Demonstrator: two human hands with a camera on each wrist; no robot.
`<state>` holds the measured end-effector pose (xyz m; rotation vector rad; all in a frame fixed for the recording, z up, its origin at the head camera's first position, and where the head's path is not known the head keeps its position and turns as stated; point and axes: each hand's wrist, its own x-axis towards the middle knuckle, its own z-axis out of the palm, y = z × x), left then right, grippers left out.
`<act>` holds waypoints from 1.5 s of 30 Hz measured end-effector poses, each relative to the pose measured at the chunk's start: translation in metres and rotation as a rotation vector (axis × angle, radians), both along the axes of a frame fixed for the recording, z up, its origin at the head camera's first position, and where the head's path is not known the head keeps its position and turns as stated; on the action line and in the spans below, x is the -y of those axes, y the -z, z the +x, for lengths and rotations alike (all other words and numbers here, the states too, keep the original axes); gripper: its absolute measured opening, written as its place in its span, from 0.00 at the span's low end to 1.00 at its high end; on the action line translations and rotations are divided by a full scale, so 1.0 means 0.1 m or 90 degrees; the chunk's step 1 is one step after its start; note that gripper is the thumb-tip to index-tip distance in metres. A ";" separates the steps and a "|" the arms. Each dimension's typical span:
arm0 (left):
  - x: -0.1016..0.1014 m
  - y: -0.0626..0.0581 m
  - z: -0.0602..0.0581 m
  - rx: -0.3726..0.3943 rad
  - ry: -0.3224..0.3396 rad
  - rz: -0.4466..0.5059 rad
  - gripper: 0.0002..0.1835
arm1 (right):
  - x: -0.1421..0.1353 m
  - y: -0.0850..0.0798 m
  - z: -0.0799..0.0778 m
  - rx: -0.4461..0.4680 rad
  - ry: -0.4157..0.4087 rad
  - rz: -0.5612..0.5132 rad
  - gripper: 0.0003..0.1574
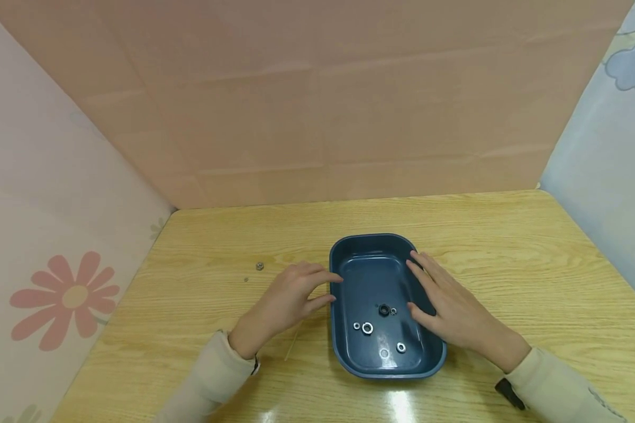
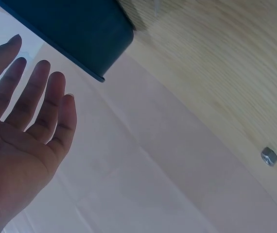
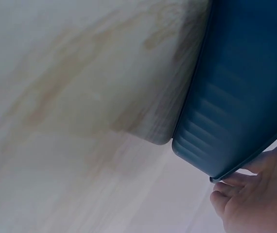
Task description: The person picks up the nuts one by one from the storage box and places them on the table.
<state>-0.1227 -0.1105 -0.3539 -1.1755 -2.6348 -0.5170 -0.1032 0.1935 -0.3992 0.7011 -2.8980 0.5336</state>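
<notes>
A dark blue rectangular tray [image 1: 387,373] lies on the table, with several metal nuts inside, among them a large silver nut [image 1: 367,328] and a black nut [image 1: 384,310]. At its left rim is my left hand [image 1: 291,294], fingertips overlapping the edge in the head view; the left wrist view shows this hand [image 2: 31,126] with fingers spread, holding nothing. Over the right rim lies my right hand [image 1: 452,305], its fingers extended and spread toward the inside. From the right wrist view, the right hand's fingers [image 3: 235,180] are right at the tray's rim.
Left of the tray, a hex nut [image 1: 260,266] and a much smaller piece [image 1: 246,279] lie on the wooden table [image 1: 211,235]. A pinkish covering [image 1: 317,117] stands behind the table, with light patterned walls at both sides.
</notes>
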 end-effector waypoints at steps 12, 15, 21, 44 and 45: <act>-0.20 0.06 0.02 0.040 0.019 -0.040 0.17 | 0.00 -0.01 0.01 -0.017 -0.004 0.006 0.47; -0.23 0.07 0.01 0.034 0.024 -0.042 0.17 | 0.00 -0.01 0.01 -0.024 -0.007 0.007 0.46; -0.31 0.11 -0.02 0.042 0.026 -0.061 0.18 | 0.00 -0.01 0.00 -0.038 -0.015 0.017 0.46; -0.60 0.24 -0.08 0.088 0.031 -0.108 0.17 | 0.02 0.00 0.00 -0.072 -0.033 0.025 0.43; -0.61 0.24 -0.08 0.087 0.029 -0.109 0.17 | 0.02 0.00 0.00 -0.074 -0.033 0.023 0.43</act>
